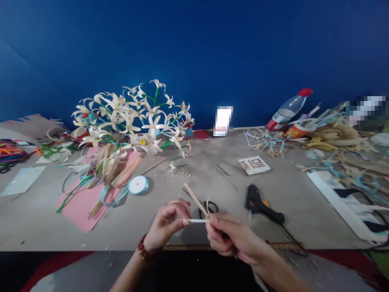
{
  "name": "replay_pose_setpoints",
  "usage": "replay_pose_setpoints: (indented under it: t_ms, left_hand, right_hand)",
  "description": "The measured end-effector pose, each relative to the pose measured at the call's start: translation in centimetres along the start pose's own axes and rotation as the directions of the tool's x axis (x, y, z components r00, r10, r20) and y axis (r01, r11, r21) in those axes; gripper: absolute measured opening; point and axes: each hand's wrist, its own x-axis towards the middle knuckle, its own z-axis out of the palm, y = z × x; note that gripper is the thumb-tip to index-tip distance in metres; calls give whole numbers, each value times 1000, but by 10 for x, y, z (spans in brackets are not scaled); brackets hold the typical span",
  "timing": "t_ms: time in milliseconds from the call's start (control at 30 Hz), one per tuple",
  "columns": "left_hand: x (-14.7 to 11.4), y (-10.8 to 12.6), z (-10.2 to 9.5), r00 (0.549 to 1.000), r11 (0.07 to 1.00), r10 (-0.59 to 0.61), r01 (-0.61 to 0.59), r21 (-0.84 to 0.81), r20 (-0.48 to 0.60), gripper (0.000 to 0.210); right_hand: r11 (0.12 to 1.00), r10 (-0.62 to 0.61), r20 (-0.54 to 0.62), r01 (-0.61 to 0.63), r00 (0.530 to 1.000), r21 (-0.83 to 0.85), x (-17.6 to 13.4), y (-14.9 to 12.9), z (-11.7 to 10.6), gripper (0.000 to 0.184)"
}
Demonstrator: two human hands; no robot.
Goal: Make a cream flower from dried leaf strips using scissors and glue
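- Head view, clock centred on frame: grey surface [27,219] across the lower half, plain blue wall [194,52] at 12.
- 6: thin white strip [199,221] between the hands, near the front edge.
- 5: right hand [229,235], fingers pinching strip's right end. Tan stick [194,197] runs from those fingertips toward between 10 and 11.
- 7: left hand [170,219], thumb touching strip's left end, fingers curled; can't tell if they grip. Bead bracelet [142,247] on wrist.
- Black scissors [215,204] just beyond the strip, partly hidden.
- 4: black glue gun [258,202] lying flat, cord running to front edge.
- 8: pink paper [80,213], husk pieces on it; blue ribbon spool [138,185] near it.
- 10: big cluster of white flowers [136,117], green stems.
- 2: pixelated bright patch [223,121] by the wall.
- Between 2 and 3: red-capped bottle [288,109], appears tilted.
- Between 3 and 4: patterned card [253,165] flat; farther out, white power strip [330,205].
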Motion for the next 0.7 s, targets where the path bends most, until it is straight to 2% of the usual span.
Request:
replay_pose_setpoints:
  t_ms: [233,333,367,433,500,600,667,700]
  left_hand:
    - [-1,-8,-1,998,983,-68,70,-170,17,22]
    - [0,-10,2,995,967,-98,91,-236,-20,20]
    - [0,-11,3,994,962,-102,89,-259,-39,19]
    - [2,-10,7,992,953,-106,80,-292,-75,18]
    - [3,-8,12,988,955,-121,89,-284,-98,18]
    - [4,-4,19,983,977,-136,112,-183,-126,15]
    - [4,-1,21,987,993,-104,96,-76,-120,16]
    - [4,0,21,990,996,-85,83,-23,-109,16]
  right_hand:
    - [990,34,97,-46,995,131,-12,-6,-18,55]
    - [991,-43,60,35,997,131,-15,-5,-24,59]
    - [992,-106,-2,106,994,74,-14,-4,-24,60]
    - [962,-240,-148,215,959,-169,-12,1,-20,58]
    - [862,-330,-212,202,920,-465,-7,7,-13,52]
    - [661,-382,-152,154,912,-735,1,14,-3,36]
    - [562,-434,-130,156,891,-812,5,17,1,35]
    - [541,-457,-139,151,879,-828,7,17,1,37]
